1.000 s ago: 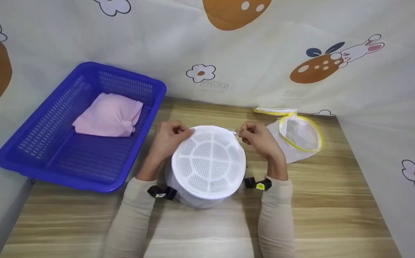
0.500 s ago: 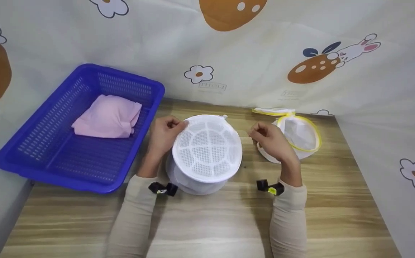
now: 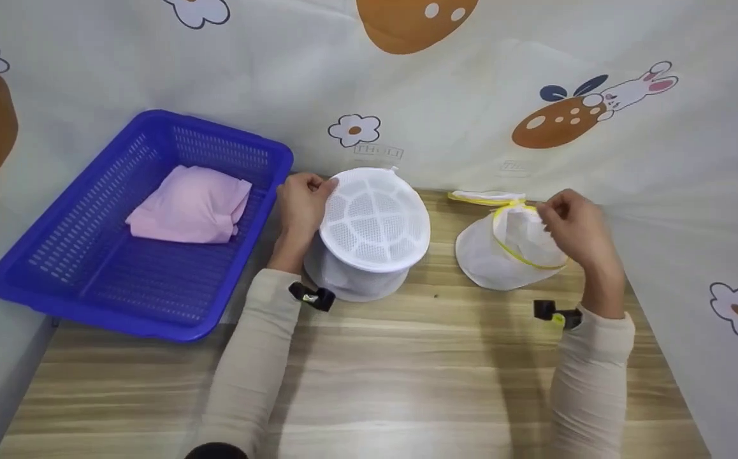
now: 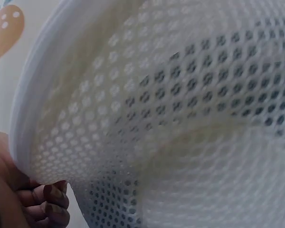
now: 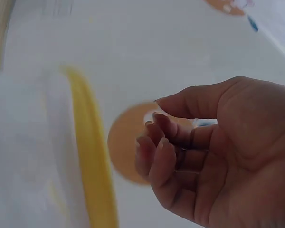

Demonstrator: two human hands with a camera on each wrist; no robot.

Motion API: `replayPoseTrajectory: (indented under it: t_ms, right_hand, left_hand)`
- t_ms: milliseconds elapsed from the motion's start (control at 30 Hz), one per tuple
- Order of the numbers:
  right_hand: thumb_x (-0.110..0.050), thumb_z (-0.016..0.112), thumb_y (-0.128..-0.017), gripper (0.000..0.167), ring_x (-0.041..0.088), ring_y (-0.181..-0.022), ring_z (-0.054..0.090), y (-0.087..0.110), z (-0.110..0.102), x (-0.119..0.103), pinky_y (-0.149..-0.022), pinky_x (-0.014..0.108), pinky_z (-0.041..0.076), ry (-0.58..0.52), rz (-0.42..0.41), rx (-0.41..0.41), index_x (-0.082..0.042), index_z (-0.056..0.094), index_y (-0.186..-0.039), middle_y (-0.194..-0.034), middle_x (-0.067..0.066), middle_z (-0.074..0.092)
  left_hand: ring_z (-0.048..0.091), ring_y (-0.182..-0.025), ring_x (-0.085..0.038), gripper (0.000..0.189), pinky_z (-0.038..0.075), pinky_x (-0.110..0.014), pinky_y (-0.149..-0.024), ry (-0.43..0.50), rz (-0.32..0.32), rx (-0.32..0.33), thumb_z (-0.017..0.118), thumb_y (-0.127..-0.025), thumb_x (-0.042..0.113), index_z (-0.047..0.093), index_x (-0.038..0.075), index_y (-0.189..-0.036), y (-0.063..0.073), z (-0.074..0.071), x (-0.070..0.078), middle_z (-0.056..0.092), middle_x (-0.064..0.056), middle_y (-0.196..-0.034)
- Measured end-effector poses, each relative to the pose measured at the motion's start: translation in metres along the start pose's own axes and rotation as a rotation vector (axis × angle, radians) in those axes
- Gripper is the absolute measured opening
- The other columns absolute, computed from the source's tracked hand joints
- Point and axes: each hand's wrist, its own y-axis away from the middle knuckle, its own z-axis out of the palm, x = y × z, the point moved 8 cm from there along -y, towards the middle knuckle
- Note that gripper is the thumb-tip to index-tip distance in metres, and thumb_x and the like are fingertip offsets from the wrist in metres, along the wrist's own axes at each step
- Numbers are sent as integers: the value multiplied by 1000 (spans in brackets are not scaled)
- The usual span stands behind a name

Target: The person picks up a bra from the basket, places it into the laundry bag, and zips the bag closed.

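Note:
In the head view my left hand (image 3: 302,201) pinches the upper left rim of a round white mesh laundry bag (image 3: 375,220). The left wrist view shows the fingers bent at the edge of its mesh (image 4: 133,95). The bag's round lid faces up and its lower wall stands over the table. My right hand (image 3: 576,229) hovers beside a second white laundry bag with a yellow zip (image 3: 493,255), whose flap is folded back and mouth lies open. Seen from the right wrist, the fingers (image 5: 164,161) curl loosely around nothing, just off the yellow zip edge (image 5: 92,147).
A blue plastic basket (image 3: 108,322) stands at the left, with a folded pink cloth (image 3: 190,204) inside. Behind the wooden table (image 3: 407,382) rises a printed curtain (image 3: 445,95), close to both bags.
My right hand has let go of the mesh bag's zip end and moved right to the yellow-zipped bag. The left hand has carried the mesh bag back toward the curtain.

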Motion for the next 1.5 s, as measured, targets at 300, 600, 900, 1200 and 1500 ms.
replayPoseTrajectory:
  t_ms: [300,600,900,1200,1500]
  right_hand:
    - [-45,51,-94,49,28,-79,48,-20,-19,61,-65,37,39,75,144,-62,3,55,-104,-95,18,56]
    - [-50,54,-93,61,35,-96,51,-34,19,85,-79,47,43,102,164,-286,5,52,-120,-113,24,54]
    - [-42,57,-93,51,34,-93,54,-30,37,84,-75,45,45,84,131,-284,4,59,-117,-108,23,58]
    - [-36,58,-94,41,30,-79,59,-20,41,79,-64,40,47,114,77,-188,2,64,-106,-96,20,63]
    - [-20,63,-91,22,16,-52,53,-10,50,67,-45,30,40,63,37,-150,2,67,-87,-65,8,61]
  left_hand:
    - [57,-71,-21,24,44,-36,-66,-62,-20,45,70,-87,27,71,4,-80,-25,13,3,66,-8,-76]
    - [57,-71,-21,24,44,-37,-67,-103,-9,85,68,-89,27,68,5,-79,-40,15,6,64,-7,-75]
    - [65,-82,-29,27,48,-42,-73,-243,-50,-6,66,-90,31,67,5,-81,-42,12,3,69,-13,-86]
    - [65,-87,-35,25,49,-47,-76,-292,-62,-72,60,-89,21,59,5,-69,-40,-8,10,68,-20,-89]
    - [54,-72,-26,34,48,-43,-72,-276,-56,-11,58,-91,19,46,11,-60,-53,-74,2,55,-8,-68]
